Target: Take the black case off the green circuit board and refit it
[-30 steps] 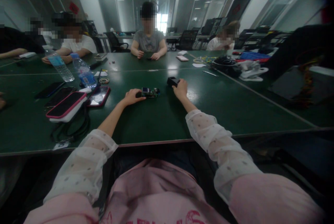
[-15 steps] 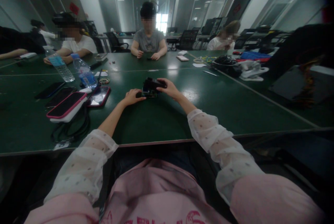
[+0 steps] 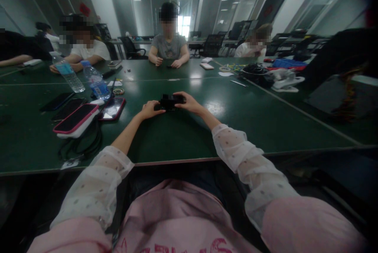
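A small black boxy piece (image 3: 169,98) is between my hands, low over the green table (image 3: 177,135). My right hand (image 3: 190,102) grips its right end, with the thumb in front and the fingers on top. Under the piece lies a dark base with a circuit board (image 3: 169,108), now mostly covered. On its left side my left hand (image 3: 150,109) is closed around the edge of this base, thumb along the near side. Whether the two parts are locked together is too dark to tell.
To the left lie a pink-rimmed phone (image 3: 76,118), another phone (image 3: 112,109), black cables (image 3: 82,144) and two water bottles (image 3: 96,82). Cables and a white device (image 3: 286,80) sit at the right. Across the table a person in grey (image 3: 169,46) sits; others sit at both sides.
My right hand has lowered and levelled the black piece onto the base, hiding most of the circuit board seen before. My left hand has stayed in place.
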A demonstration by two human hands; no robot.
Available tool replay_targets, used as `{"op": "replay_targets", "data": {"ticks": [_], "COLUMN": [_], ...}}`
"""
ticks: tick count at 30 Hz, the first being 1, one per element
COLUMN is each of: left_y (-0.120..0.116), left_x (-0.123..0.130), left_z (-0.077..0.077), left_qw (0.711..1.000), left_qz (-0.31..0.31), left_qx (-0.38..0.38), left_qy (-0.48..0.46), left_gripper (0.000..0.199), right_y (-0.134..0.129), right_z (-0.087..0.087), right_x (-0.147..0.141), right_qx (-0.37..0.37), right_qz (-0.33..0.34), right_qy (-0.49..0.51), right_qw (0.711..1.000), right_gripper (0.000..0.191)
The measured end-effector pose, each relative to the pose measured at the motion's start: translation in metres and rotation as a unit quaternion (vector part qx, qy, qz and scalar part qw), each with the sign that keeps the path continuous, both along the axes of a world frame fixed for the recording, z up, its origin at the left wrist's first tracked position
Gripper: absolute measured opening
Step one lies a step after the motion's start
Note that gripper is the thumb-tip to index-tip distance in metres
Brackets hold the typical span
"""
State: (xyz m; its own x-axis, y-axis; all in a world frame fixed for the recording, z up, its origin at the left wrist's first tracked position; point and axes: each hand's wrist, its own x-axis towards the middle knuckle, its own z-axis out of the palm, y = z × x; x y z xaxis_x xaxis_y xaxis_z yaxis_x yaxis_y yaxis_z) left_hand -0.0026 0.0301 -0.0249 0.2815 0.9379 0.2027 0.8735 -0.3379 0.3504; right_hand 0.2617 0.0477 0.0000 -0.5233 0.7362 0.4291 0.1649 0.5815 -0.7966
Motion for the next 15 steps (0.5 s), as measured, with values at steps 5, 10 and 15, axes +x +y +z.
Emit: {"op": "replay_targets", "data": {"ticks": [5,10,15], "left_y": [-0.001,-0.001,-0.001], "left_x": [0.001,0.001,0.001], "left_z": [0.002,0.002,0.002], "left_qw": [1.0,1.0,1.0], "left_qz": [0.007,-0.002,0.001], "left_qx": [0.002,0.007,0.001], "left_qy": [-0.005,-0.004,-0.004], "left_gripper": [0.074,0.071,0.07], "right_y": [0.007,0.011,0.011], "right_z": [-0.015,-0.025,-0.027], "right_x": [0.0,0.0,0.0], "right_qx": [0.024,0.032,0.035], "right_qz": [0.018,0.026,0.027], "right_qy": [-0.048,-0.041,-0.042], "right_qw": [0.998,0.998,0.998], "right_gripper": [0.062,0.067,0.068]}}
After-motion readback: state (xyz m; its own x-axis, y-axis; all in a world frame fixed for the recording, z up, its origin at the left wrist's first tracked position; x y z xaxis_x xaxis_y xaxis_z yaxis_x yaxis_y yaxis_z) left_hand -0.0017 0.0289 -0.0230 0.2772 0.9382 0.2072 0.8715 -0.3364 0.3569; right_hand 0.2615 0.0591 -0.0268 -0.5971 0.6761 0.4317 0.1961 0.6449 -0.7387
